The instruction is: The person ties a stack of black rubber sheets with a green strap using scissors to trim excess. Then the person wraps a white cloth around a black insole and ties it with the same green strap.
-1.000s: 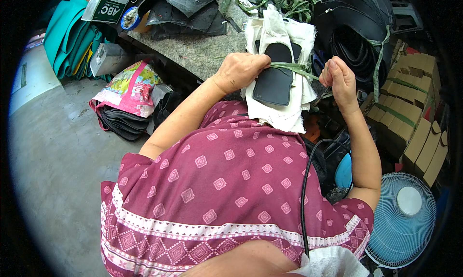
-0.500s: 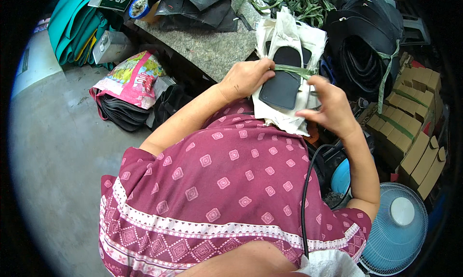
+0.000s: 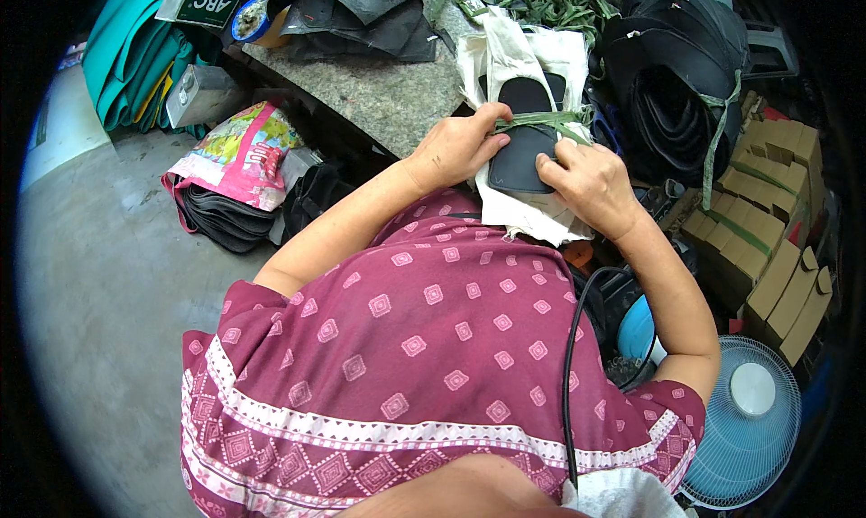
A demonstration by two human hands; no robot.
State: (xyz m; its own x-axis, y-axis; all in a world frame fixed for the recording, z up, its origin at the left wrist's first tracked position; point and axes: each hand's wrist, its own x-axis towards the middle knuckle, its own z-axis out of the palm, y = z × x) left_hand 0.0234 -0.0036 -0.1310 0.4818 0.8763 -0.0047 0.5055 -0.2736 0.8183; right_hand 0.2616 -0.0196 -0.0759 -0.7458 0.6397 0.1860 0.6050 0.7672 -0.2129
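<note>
A black, rounded sole-shaped piece (image 3: 520,168) rests on white cloth (image 3: 516,210) with frayed edges, right in front of me. Across its middle runs a green fabric strip (image 3: 547,119). My left hand (image 3: 456,145) is closed at the left side, thumb and fingers pinching the strip there. On the right, my right hand (image 3: 591,181) is closed too, fingers bent over the strip's right part and thumb near the black piece. Part of the strip is hidden under the right fingers. Another dark edge shows beneath the cloth's upper end.
Loose green strips (image 3: 552,6) and black sheets (image 3: 361,18) lie on the stone-topped table (image 3: 361,90). Right of my hands are stacked black pieces (image 3: 672,90), cardboard bundles (image 3: 740,234) and a blue fan (image 3: 740,428). A pink bag (image 3: 244,157) sits on the floor at left.
My right hand has moved inward and down onto the strip, its fingers going from spread to closed. The left hand keeps its pinch on the strip.
</note>
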